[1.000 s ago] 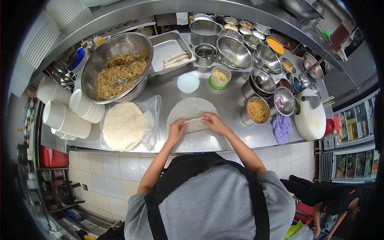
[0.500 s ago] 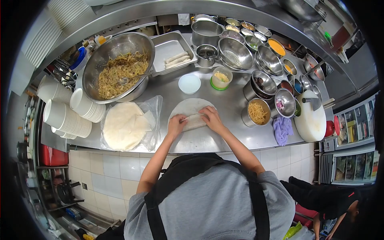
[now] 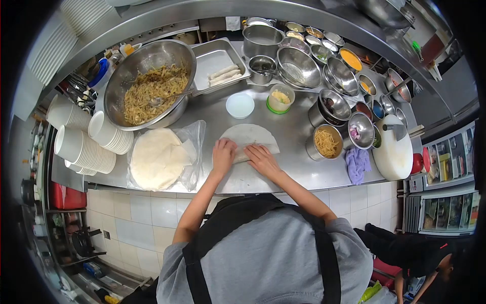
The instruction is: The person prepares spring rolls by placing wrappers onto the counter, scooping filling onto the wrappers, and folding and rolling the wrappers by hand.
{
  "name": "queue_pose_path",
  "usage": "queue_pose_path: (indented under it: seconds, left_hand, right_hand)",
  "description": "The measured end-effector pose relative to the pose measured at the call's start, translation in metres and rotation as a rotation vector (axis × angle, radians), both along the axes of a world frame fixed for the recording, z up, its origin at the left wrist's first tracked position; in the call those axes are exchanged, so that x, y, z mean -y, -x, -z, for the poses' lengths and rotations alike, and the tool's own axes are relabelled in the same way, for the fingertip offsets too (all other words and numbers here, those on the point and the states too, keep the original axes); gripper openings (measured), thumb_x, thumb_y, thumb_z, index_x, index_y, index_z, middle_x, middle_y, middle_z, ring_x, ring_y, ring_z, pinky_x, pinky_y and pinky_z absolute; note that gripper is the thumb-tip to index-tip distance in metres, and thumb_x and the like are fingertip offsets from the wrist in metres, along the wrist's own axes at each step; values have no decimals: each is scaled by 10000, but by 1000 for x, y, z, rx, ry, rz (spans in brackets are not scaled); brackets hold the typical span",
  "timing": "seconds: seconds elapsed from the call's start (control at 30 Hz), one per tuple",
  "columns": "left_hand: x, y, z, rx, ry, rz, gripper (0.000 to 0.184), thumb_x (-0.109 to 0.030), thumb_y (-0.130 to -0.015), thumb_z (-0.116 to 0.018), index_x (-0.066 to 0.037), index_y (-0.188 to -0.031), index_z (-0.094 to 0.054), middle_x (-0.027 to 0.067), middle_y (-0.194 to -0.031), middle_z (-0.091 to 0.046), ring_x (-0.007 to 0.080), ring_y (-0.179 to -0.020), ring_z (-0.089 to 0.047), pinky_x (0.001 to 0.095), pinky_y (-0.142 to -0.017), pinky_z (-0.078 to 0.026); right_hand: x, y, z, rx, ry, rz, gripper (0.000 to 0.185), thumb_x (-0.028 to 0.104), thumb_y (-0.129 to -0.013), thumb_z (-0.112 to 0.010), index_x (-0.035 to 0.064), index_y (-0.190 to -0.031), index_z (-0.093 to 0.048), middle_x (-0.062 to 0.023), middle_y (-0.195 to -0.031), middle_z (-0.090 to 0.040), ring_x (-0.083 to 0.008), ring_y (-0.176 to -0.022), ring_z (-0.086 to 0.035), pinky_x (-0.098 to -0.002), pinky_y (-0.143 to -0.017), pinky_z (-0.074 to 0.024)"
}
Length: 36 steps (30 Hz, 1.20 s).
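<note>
A thin round dough wrapper (image 3: 249, 133) lies on the steel counter, its near edge folded over toward the middle. My left hand (image 3: 224, 156) has its fingers together, curled over the left end of the fold. Over the fold's right part, my right hand (image 3: 260, 159) presses with its fingers reaching forward and bent onto the dough. Both hands cover most of the folded part, so any filling in it is hidden. To the left, a stack of wrappers (image 3: 156, 161) rests on a clear plastic bag (image 3: 195, 134). Behind the wrapper sits a small pale-blue dish (image 3: 240, 106).
A large steel bowl (image 3: 114, 91) of shredded filling stands at back left, beside a tray (image 3: 205, 57) holding several rolls. White tubs (image 3: 91, 152) are stacked at left. To the right are a pot of yellow strips (image 3: 326, 143), a purple cloth (image 3: 358, 166) and several bowls. Another person (image 3: 420, 253) is at lower right.
My fingers have gone from pinching the raised folded edge to pressing down on it. The right hand has shifted slightly left and nearer, and the wrapper has moved slightly right.
</note>
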<state>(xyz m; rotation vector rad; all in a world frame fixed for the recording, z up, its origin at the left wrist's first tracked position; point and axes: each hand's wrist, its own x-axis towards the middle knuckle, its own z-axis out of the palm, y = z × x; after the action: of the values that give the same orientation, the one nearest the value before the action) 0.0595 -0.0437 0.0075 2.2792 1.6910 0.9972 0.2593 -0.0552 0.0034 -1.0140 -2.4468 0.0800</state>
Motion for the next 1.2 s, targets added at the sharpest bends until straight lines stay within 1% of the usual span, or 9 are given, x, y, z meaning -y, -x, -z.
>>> queue_pose_path:
  seconds: [0.1,0.2,0.3,0.4,0.5,0.7,1.0,1.1,1.2]
  left_hand:
    - [13,-5,2,57,136,190,338,-55,-657,-667,-46,-991,-614,114,-1100,-579,312,-1045,-522,407,-862,-448]
    - [22,-14,-8,93,177,182,476,-123,-650,-692,-35,-1105,-582,136,-1108,-565,327,-1060,-510,413,-902,-439]
    - [24,-19,-10,32,219,168,603,-160,-623,-719,-34,-1183,-534,151,-1095,-563,339,-1049,-513,411,-918,-439]
    - [23,-19,-10,5,250,177,616,-149,-619,-729,-31,-1186,-518,144,-1095,-567,335,-1031,-525,415,-907,-445]
    - [21,-17,-4,22,260,180,554,-135,-618,-736,-37,-1132,-553,129,-1069,-574,323,-1013,-533,411,-892,-452]
    - [21,-17,-2,3,286,192,453,-122,-621,-738,-53,-1047,-603,112,-1023,-576,310,-996,-541,404,-873,-462]
    - [12,-16,-8,-67,418,214,457,-153,-644,-758,-124,-1070,-596,97,-1059,-571,325,-1029,-539,417,-878,-469]
    - [3,-13,-4,-43,471,227,502,-211,-594,-793,-88,-1043,-607,110,-996,-611,298,-981,-577,389,-849,-478]
    - [-8,-5,-7,33,628,299,528,-252,-572,-809,-84,-1034,-615,111,-987,-632,286,-959,-602,380,-833,-486]
  right_hand:
    - [-5,1,2,18,39,-5,543,185,-728,-701,22,-1218,-534,-114,-1227,-546,-267,-1176,-482,-408,-996,-391]
    - [-5,3,0,-2,133,13,555,180,-694,-722,16,-1194,-542,-121,-1222,-541,-278,-1161,-487,-383,-974,-411]
    - [-7,6,-9,-17,208,24,518,160,-668,-729,19,-1137,-561,-116,-1151,-554,-283,-1101,-506,-383,-937,-431]
    - [-7,8,-17,-23,254,26,459,138,-667,-717,24,-1087,-572,-108,-1075,-554,-292,-1044,-511,-392,-898,-443]
    - [-6,9,-16,-15,241,46,418,122,-666,-708,28,-1053,-578,-104,-1042,-543,-293,-1024,-504,-397,-878,-445]
    - [-7,8,-10,-23,267,61,395,114,-650,-706,39,-1020,-589,-108,-1049,-526,-296,-1029,-487,-412,-879,-434]
    - [-11,1,-23,43,363,77,456,215,-628,-773,44,-1009,-589,-111,-1062,-510,-304,-1034,-479,-412,-857,-443]
    - [-12,1,-34,58,316,30,468,228,-624,-778,39,-1009,-590,-113,-1059,-513,-309,-1030,-484,-418,-853,-446]
    - [-12,3,-33,46,379,13,478,226,-614,-787,36,-1006,-590,-111,-1055,-519,-305,-1027,-491,-412,-849,-455]
